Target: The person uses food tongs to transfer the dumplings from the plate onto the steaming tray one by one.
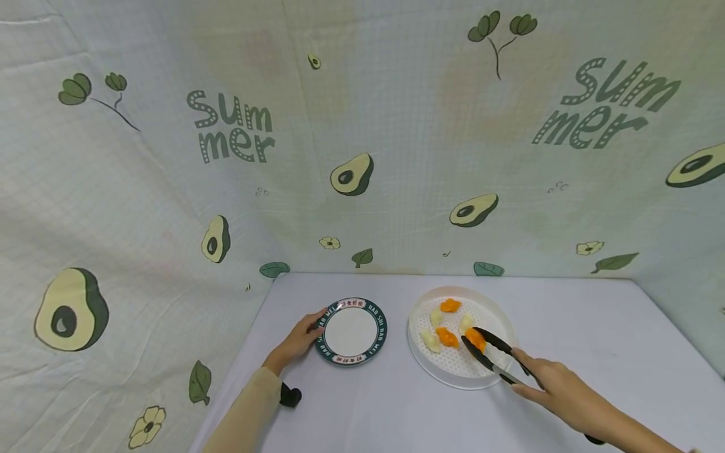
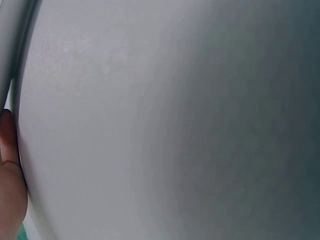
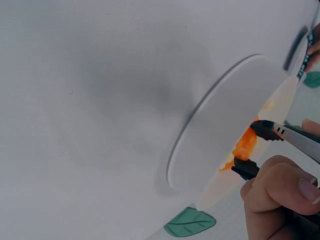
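At the left rim of a round white plate (image 1: 350, 331) with a dark green lettered border, my left hand (image 1: 297, 343) grips the edge. The left wrist view shows only part of that hand (image 2: 11, 185), beside a grey rim. My right hand (image 1: 557, 385) holds black-tipped tongs (image 1: 481, 357) over a round white perforated tray (image 1: 453, 366). An orange dumpling-like piece (image 1: 474, 340) lies between the tong tips; the right wrist view shows them touching it (image 3: 246, 144). Other orange pieces (image 1: 447, 337) and pale yellow pieces (image 1: 430, 341) lie on the tray.
The plate and tray stand apart on a white-covered table (image 1: 391, 409). A printed cloth (image 1: 396, 126) with avocados hangs behind and to the sides. Near my left sleeve (image 1: 243, 409) is a small black object (image 1: 291, 396), partly hidden.
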Action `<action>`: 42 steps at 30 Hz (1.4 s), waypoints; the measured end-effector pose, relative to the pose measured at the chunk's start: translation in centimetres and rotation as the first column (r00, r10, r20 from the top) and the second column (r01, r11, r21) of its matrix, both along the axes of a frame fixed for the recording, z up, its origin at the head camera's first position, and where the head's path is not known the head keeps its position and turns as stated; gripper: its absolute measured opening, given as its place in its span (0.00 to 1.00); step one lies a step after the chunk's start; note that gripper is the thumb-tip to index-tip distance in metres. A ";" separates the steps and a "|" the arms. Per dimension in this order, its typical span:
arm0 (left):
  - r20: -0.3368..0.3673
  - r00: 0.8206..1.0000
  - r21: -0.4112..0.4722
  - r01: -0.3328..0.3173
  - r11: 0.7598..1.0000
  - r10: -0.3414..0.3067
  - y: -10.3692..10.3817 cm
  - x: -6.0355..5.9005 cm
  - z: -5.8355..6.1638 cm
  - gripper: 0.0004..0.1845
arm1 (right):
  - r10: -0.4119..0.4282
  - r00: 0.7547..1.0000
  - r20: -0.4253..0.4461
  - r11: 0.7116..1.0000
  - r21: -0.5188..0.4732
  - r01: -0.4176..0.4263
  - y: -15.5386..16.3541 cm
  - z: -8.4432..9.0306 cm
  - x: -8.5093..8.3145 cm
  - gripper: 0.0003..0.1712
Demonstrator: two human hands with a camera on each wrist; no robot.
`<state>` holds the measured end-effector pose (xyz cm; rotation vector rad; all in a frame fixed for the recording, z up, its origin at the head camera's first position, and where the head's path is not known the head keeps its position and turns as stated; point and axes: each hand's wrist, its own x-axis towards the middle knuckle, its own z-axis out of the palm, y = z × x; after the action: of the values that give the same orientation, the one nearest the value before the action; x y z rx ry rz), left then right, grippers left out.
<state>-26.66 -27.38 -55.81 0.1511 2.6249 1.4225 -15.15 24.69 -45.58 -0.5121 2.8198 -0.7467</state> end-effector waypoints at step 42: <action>0.017 1.000 0.006 -0.015 1.000 0.015 -0.2 -0.2 -0.5 0.29 | -0.018 0.995 -0.101 0.992 -0.123 0.006 -2.2 -0.6 -0.8 0.47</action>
<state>-26.88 -27.53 -56.28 0.1191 2.6138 1.4303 -15.93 22.53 -46.13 -0.5684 2.8856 -0.9257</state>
